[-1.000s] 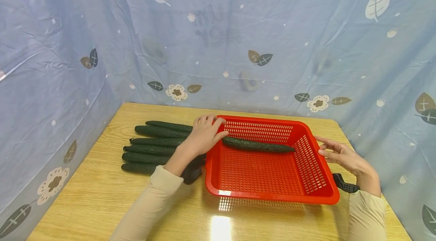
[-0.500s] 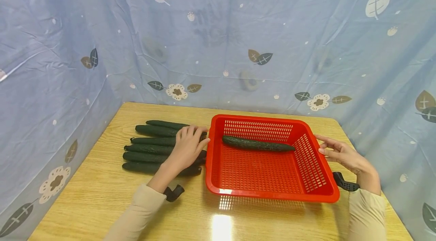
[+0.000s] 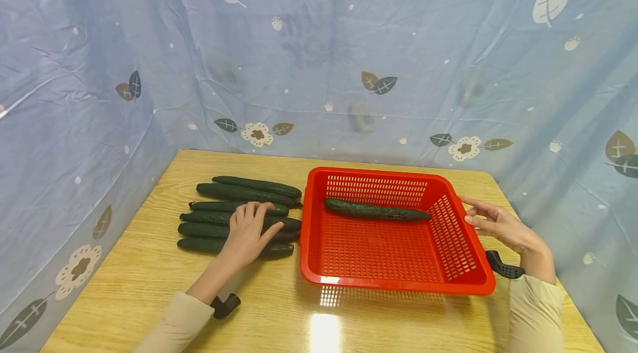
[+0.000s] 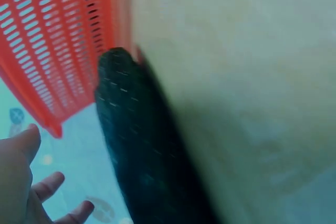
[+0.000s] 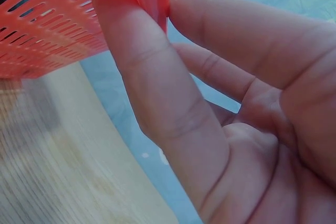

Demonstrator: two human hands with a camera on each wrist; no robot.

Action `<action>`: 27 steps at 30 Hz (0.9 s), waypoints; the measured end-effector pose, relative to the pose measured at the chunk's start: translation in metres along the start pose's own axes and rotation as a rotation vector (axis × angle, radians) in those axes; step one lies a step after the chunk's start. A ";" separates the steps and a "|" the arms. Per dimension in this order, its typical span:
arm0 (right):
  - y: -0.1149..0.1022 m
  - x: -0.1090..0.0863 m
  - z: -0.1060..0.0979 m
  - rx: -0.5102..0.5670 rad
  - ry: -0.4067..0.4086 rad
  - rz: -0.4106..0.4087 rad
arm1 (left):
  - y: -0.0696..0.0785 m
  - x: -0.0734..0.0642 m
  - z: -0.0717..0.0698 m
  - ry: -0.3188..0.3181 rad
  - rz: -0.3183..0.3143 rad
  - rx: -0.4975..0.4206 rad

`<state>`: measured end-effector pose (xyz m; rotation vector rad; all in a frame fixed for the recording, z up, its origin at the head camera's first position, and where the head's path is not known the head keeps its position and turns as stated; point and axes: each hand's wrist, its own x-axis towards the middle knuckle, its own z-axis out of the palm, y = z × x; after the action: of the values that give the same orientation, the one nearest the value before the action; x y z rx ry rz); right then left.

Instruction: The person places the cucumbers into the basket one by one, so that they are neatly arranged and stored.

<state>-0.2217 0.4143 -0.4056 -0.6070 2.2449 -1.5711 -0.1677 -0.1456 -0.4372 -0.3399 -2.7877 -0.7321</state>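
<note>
Loosely spread and holding nothing, the left hand (image 3: pixel 247 235) is over the six cucumbers (image 3: pixel 211 219) at left on the table (image 3: pixel 114 297); whether a fingertip touches one, I cannot tell. They look firm, fairly weighty for their length, and stiff, though likely to snap if bent hard; the bumpy skin should grip well unless wet. Mid-length seems the best hold, thumb on the near side and fingers on the far side, so neither end dips. To their right, the basket (image 3: pixel 394 284) looks like light, slightly springy plastic, best held by its rim. One more cucumber (image 3: pixel 377 211) lies inside it, along the far wall. At right, the right hand (image 3: pixel 503 229) appears to pinch the rim lightly between thumb and forefinger. Against half a second ago, the left hand is farther left and nearer, baring the far cucumbers' right ends; the basket, its cucumber and the right hand stay practically put.
</note>
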 end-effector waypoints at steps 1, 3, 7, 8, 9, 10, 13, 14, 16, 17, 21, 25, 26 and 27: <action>0.000 0.000 0.000 0.001 -0.001 0.001 | -0.003 -0.003 0.000 -0.004 -0.005 0.009; 0.000 0.000 0.000 0.001 0.000 0.004 | -0.009 -0.009 -0.001 -0.011 -0.016 0.023; -0.002 -0.001 0.000 -0.007 0.007 0.011 | -0.019 -0.020 -0.004 -0.023 -0.024 0.061; -0.002 -0.002 0.000 -0.009 0.009 0.012 | -0.021 -0.023 -0.004 -0.027 -0.024 0.071; -0.002 -0.002 0.000 -0.009 0.008 0.010 | -0.023 -0.025 -0.005 -0.030 -0.023 0.087; -0.002 -0.002 0.000 -0.009 0.008 0.009 | -0.025 -0.028 -0.005 -0.033 -0.022 0.100; -0.002 -0.001 0.000 -0.003 -0.002 -0.001 | -0.032 -0.034 -0.006 -0.035 -0.017 0.132; -0.002 -0.001 0.000 0.003 -0.007 -0.004 | -0.034 -0.036 -0.007 -0.035 -0.017 0.141; -0.002 -0.001 0.000 0.008 -0.016 -0.012 | -0.040 -0.040 -0.009 -0.042 -0.020 0.153; -0.002 0.000 0.000 0.009 -0.019 -0.015 | -0.042 -0.042 -0.010 -0.049 -0.024 0.157; -0.002 0.000 0.000 0.007 -0.017 -0.011 | -0.050 -0.049 -0.014 -0.093 -0.048 0.175; 0.000 0.000 0.000 0.013 -0.018 -0.009 | -0.053 -0.053 -0.016 -0.116 -0.055 0.173; 0.000 0.000 0.000 0.018 -0.019 -0.010 | -0.053 -0.054 -0.017 -0.118 -0.051 0.172; 0.001 0.000 0.000 0.019 -0.019 -0.009 | -0.053 -0.055 -0.017 -0.116 -0.046 0.177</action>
<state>-0.2217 0.4148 -0.4064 -0.6249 2.2134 -1.5826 -0.1279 -0.2082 -0.4620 -0.2945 -2.9520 -0.4846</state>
